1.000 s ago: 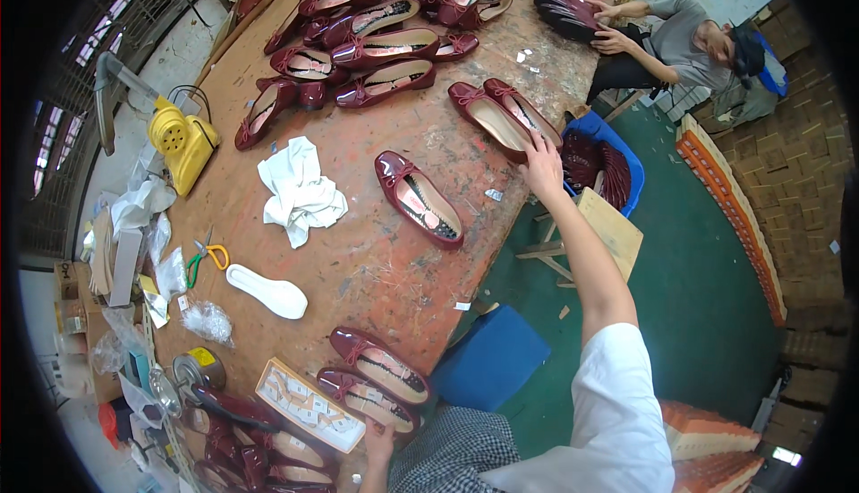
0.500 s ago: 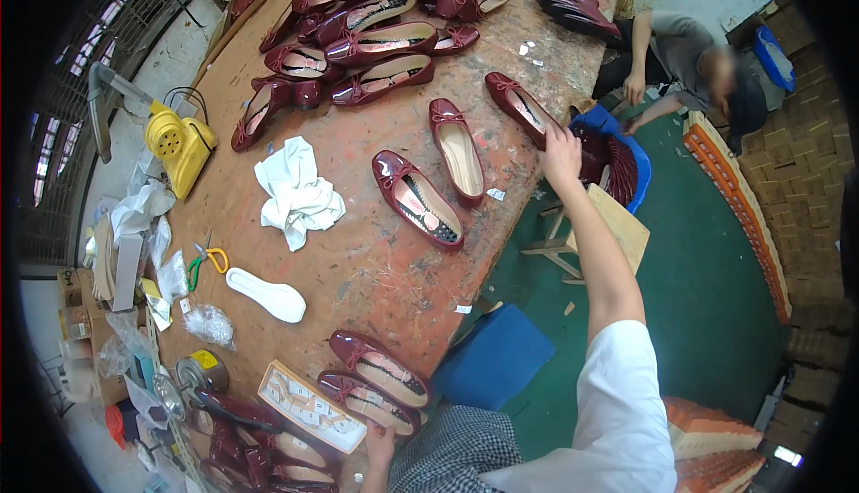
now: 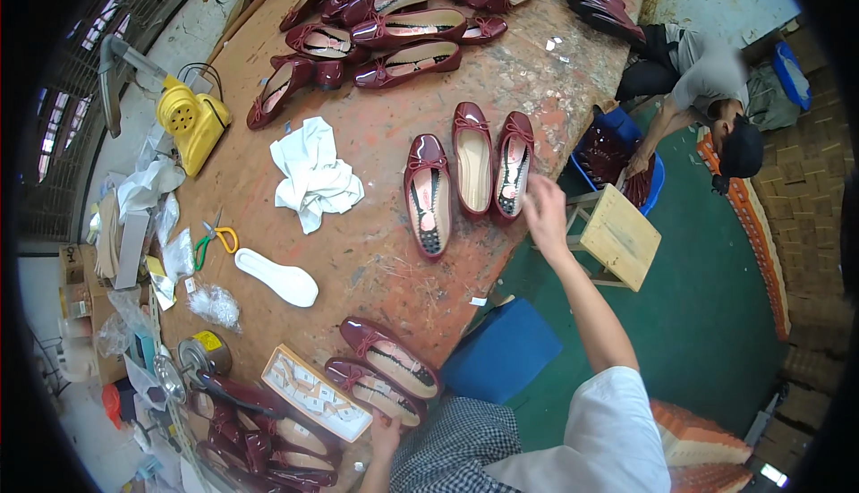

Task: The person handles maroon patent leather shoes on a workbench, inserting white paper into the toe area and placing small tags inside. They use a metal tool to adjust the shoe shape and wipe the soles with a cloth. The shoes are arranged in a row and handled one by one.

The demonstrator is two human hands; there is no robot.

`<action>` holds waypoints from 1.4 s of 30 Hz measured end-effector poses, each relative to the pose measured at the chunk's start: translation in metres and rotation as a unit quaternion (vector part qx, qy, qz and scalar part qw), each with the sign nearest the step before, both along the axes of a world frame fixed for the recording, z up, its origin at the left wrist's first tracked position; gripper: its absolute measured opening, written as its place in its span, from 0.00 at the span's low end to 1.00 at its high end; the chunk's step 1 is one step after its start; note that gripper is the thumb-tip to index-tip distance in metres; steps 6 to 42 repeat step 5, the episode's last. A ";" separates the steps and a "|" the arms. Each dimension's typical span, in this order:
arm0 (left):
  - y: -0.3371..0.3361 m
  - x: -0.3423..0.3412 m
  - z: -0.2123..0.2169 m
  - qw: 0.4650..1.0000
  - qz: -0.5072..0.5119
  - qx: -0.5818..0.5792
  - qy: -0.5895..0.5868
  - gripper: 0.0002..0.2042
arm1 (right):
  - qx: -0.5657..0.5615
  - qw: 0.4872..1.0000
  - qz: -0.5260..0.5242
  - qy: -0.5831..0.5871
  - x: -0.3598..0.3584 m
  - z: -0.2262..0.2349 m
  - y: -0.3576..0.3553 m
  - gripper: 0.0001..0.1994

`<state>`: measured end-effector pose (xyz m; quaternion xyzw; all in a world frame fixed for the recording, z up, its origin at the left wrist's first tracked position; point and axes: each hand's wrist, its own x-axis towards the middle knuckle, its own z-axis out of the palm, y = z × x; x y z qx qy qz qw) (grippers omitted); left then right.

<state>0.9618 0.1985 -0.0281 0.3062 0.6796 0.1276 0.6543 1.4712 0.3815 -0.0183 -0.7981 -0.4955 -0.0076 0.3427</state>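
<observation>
On the worktable, three glossy burgundy ballet flats with bows stand side by side: a left one (image 3: 426,191), a middle one (image 3: 472,157) with a plain beige insole, and a right one (image 3: 514,164). My right hand (image 3: 546,216) is beside the heel of the right flat, fingers loosely curved, at its edge and not wrapped round it. Near the front edge lie two more burgundy flats, an upper one (image 3: 394,357) and a lower one (image 3: 374,390). My left hand (image 3: 385,439) has its fingers at the heel of the lower flat, gripping it; the fingertips are partly hidden.
Burgundy flats are heaped at the far side (image 3: 407,28) and near left (image 3: 250,439). A white cloth (image 3: 313,175), scissors (image 3: 216,238), a white insole (image 3: 276,278) and a label box (image 3: 315,395) lie about. Right are a stool (image 3: 622,238), a blue tub (image 3: 658,180) and a co-worker (image 3: 707,81).
The right-hand flat has come down beside the other two, which now stand more upright in view. My right hand has drawn nearer and loosened. The co-worker has bent over the tub.
</observation>
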 end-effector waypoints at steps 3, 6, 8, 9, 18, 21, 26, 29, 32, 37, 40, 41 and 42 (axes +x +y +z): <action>0.011 0.004 0.008 0.999 -0.022 -0.037 -0.001 0.28 | -0.109 0.918 -0.122 0.361 0.012 -0.015 -0.001 0.25; 0.012 0.002 0.011 0.997 -0.051 -0.064 0.017 0.30 | -0.160 0.839 -0.122 0.505 0.014 -0.017 0.003 0.26; 0.012 0.002 0.011 0.997 -0.051 -0.064 0.017 0.30 | -0.160 0.839 -0.122 0.505 0.014 -0.017 0.003 0.26; 0.012 0.002 0.011 0.997 -0.051 -0.064 0.017 0.30 | -0.160 0.839 -0.122 0.505 0.014 -0.017 0.003 0.26; 0.012 0.002 0.011 0.997 -0.051 -0.064 0.017 0.30 | -0.160 0.839 -0.122 0.505 0.014 -0.017 0.003 0.26; 0.012 0.002 0.011 0.997 -0.051 -0.064 0.017 0.30 | -0.160 0.839 -0.122 0.505 0.014 -0.017 0.003 0.26; 0.012 0.002 0.011 0.997 -0.051 -0.064 0.017 0.30 | -0.160 0.839 -0.122 0.505 0.014 -0.017 0.003 0.26; 0.012 0.002 0.011 0.997 -0.051 -0.064 0.017 0.30 | -0.160 0.839 -0.122 0.505 0.014 -0.017 0.003 0.26; 0.012 0.002 0.011 0.997 -0.051 -0.064 0.017 0.30 | -0.160 0.839 -0.122 0.505 0.014 -0.017 0.003 0.26; 0.012 0.002 0.011 0.997 -0.051 -0.064 0.017 0.30 | -0.160 0.839 -0.122 0.505 0.014 -0.017 0.003 0.26; 0.012 0.002 0.011 0.997 -0.051 -0.064 0.017 0.30 | -0.160 0.839 -0.122 0.505 0.014 -0.017 0.003 0.26; 0.012 0.002 0.011 0.997 -0.051 -0.064 0.017 0.30 | -0.160 0.839 -0.122 0.505 0.014 -0.017 0.003 0.26; 0.012 0.002 0.011 0.997 -0.051 -0.064 0.017 0.30 | -0.160 0.839 -0.122 0.505 0.014 -0.017 0.003 0.26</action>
